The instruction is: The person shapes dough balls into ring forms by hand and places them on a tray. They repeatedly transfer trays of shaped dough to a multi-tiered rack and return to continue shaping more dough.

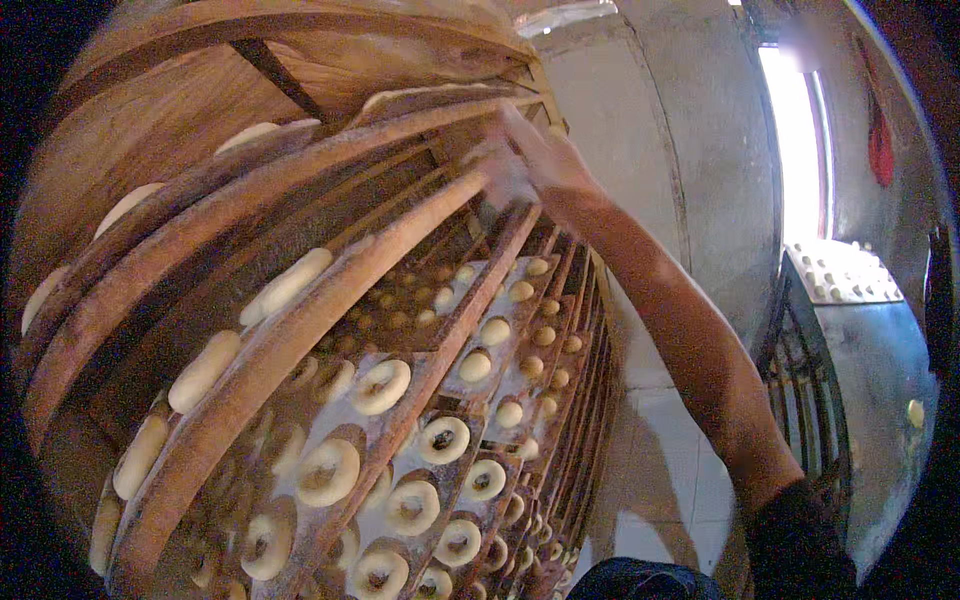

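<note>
My right arm comes up from the lower right, bare below a dark sleeve. My right hand (515, 165), smeared by motion, is at the far end of a wooden rack, by the ends of its rails. Close to it are the upper wooden rail (300, 290) and a thinner board edge (450, 355); whether the fingers touch or grip either one I cannot tell. Ring-shaped dough pieces (328, 472) lie in rows on floured boards under the hand. Round dough balls (495, 331) sit farther back on the boards. My left hand is out of view.
Long dough pieces (206, 371) lie behind the upper rail at left. A plain wall (610, 110) stands beyond the rack. To the right, a tray of small dough balls (845, 272) rests on a pale cabinet (880, 370) near a bright window (793, 150). Something red (880, 150) hangs on the wall.
</note>
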Available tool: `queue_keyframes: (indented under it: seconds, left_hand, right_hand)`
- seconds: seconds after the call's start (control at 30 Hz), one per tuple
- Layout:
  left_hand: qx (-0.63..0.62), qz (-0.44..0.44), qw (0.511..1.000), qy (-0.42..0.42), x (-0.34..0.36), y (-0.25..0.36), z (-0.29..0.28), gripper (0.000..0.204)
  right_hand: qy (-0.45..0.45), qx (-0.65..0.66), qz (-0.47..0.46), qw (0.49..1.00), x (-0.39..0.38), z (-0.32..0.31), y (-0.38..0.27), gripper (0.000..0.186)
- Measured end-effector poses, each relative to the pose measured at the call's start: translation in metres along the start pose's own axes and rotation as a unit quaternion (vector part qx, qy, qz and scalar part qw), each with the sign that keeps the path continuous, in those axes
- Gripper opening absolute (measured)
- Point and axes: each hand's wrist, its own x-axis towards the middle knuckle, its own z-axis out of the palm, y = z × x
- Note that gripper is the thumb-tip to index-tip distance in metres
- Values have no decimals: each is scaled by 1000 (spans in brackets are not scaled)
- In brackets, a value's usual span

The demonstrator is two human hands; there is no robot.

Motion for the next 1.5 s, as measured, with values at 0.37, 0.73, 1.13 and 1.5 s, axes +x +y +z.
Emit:
queue_keyframes:
  seconds: [0.37, 0.73, 1.13, 1.5]
  left_hand:
    - [25, 147, 976, 160, 74, 139, -152, 32]
    - [-12, 216, 971, 105, 101, 256, -23, 32]
    - [-150, 321, 931, -83, 22, 368, 145, 33]
    - [-200, 211, 890, -351, -152, 313, 313, 35]
  right_hand:
    - [64, 123, 94, 986, 5, 12, 10, 52]
    - [135, 199, 18, 971, -98, -100, -42, 37]
    - [317, 315, -121, 886, -342, -149, -137, 27]
    - [515, 107, -9, 850, -742, -133, -198, 70]
